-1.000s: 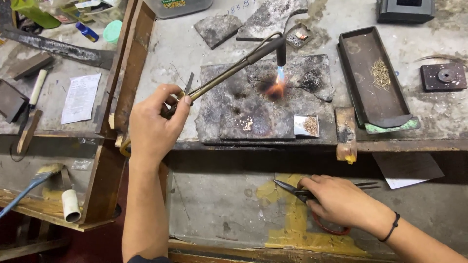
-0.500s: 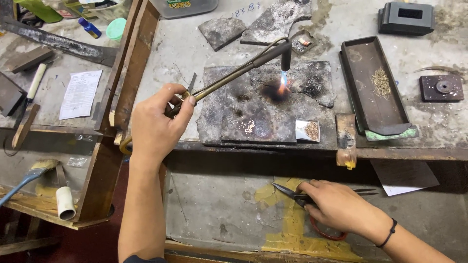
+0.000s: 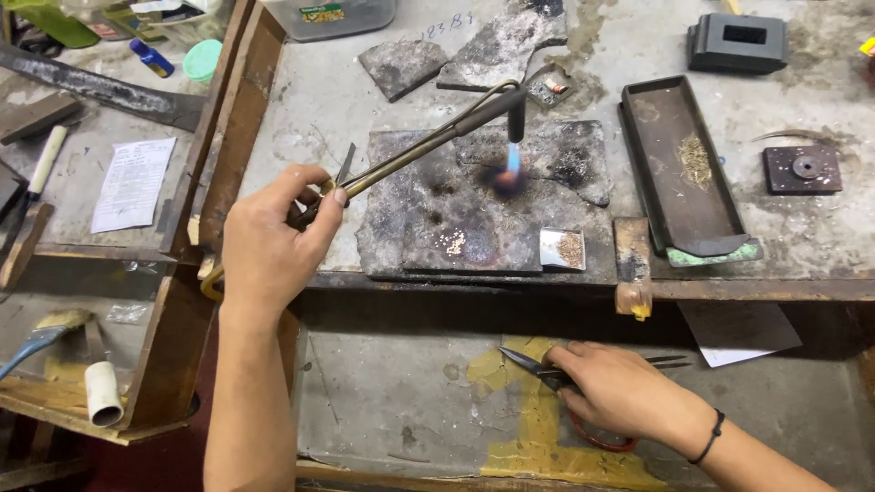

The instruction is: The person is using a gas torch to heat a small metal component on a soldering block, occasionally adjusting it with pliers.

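Clamped around the torch (image 3: 415, 150) handle, my left hand (image 3: 269, 246) aims its blue flame (image 3: 513, 162) at a glowing spot on the charred soldering slab (image 3: 474, 219) ahead; heating looks underway, not finished. Below, my right hand (image 3: 620, 392) pinches tweezers (image 3: 538, 364), resting unused.

On the counter (image 3: 319, 100) I see the slab (image 3: 474, 219) in the middle, a tray (image 3: 679, 173) to its right, broken pieces (image 3: 492, 55) behind it, and tweezers (image 3: 538, 366) on the shelf (image 3: 392, 410) below.
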